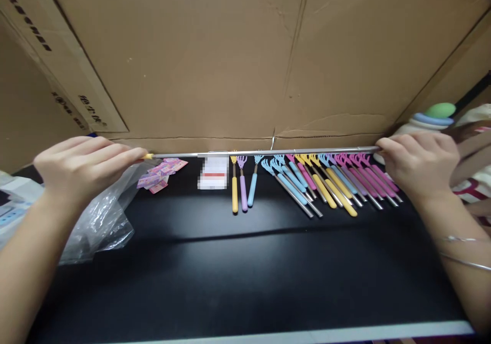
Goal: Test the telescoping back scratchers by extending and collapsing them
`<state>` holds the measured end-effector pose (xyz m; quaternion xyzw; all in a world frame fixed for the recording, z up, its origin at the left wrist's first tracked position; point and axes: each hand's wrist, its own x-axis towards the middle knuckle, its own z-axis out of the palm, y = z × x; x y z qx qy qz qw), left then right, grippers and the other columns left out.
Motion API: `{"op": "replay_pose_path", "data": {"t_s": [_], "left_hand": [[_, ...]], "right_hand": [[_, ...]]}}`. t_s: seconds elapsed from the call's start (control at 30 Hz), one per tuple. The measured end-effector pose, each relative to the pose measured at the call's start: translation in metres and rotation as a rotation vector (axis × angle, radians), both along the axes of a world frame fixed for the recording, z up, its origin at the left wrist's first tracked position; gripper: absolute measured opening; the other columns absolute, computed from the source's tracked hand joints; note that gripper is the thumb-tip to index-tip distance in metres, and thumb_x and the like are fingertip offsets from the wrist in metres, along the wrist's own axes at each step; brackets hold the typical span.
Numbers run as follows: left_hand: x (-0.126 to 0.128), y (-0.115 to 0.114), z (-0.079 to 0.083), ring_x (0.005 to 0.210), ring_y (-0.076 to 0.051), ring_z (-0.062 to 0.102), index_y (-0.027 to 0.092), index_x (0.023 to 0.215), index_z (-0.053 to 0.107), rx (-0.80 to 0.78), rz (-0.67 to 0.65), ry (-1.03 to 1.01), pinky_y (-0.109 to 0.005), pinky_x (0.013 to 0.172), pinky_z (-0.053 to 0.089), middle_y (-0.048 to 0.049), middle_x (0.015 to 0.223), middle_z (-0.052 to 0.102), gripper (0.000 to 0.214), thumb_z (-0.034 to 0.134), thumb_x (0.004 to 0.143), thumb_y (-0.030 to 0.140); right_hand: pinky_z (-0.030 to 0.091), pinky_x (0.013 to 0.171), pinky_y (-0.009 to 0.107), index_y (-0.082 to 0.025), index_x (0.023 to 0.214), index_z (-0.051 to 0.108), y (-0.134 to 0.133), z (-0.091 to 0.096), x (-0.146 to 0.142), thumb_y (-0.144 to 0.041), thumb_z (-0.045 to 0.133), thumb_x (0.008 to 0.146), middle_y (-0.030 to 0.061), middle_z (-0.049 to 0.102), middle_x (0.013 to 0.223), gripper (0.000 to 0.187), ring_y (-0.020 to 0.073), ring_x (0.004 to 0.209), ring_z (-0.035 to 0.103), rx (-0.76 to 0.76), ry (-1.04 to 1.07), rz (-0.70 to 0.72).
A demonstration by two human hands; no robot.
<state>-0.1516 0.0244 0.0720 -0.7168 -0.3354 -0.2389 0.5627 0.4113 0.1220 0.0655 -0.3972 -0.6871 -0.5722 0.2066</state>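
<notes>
A telescopic back scratcher (245, 153) is stretched out level between my two hands, its thin metal rod spanning most of the view. My left hand (82, 167) grips its left end, where a bit of yellow shows at the fingertips. Around the right end my right hand (420, 165) is closed; that end is hidden in the fingers. Below the rod, yellow (235, 193), purple (243, 193) and light blue (252, 189) back scratchers lie side by side on the black table (245, 282). Further right, several more lie slanted in an overlapping row, including a pink one (307, 176).
Tall cardboard (215, 63) stands behind the table. Small pink and purple printed cards (163, 174) lie near the left hand, beside a clear plastic bag (102, 224). A partly blurred white label (213, 170) lies mid-left. A green-topped container (429, 116) stands at the right.
</notes>
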Motion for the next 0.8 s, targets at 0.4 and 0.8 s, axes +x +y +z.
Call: {"op": "replay_pose_path", "data": {"t_s": [0.4, 0.8], "left_hand": [[-0.044, 0.001, -0.002, 0.054, -0.008, 0.048, 0.032, 0.072, 0.068, -0.175, 0.347, -0.288, -0.017, 0.05, 0.028, 0.0072, 0.06, 0.064, 0.027, 0.044, 0.083, 0.041], [-0.041, 0.005, -0.013, 0.069, -0.008, 0.056, 0.03, 0.09, 0.063, -0.263, 0.417, -0.343, -0.016, 0.047, 0.017, 0.0066, 0.074, 0.067, 0.029, 0.04, 0.087, 0.049]], "right_hand": [[0.024, 0.065, 0.029, -0.019, 0.082, 0.062, 0.011, -0.007, 0.054, -0.034, 0.034, 0.087, 0.006, 0.059, 0.068, 0.032, 0.0152, 0.068, 0.042, -0.079, 0.115, -0.24], [0.029, 0.068, 0.028, -0.012, 0.086, 0.065, 0.014, -0.015, 0.044, -0.036, 0.037, 0.085, 0.0133, 0.061, 0.08, 0.037, 0.0161, 0.074, 0.044, -0.223, 0.301, -0.222]]}}
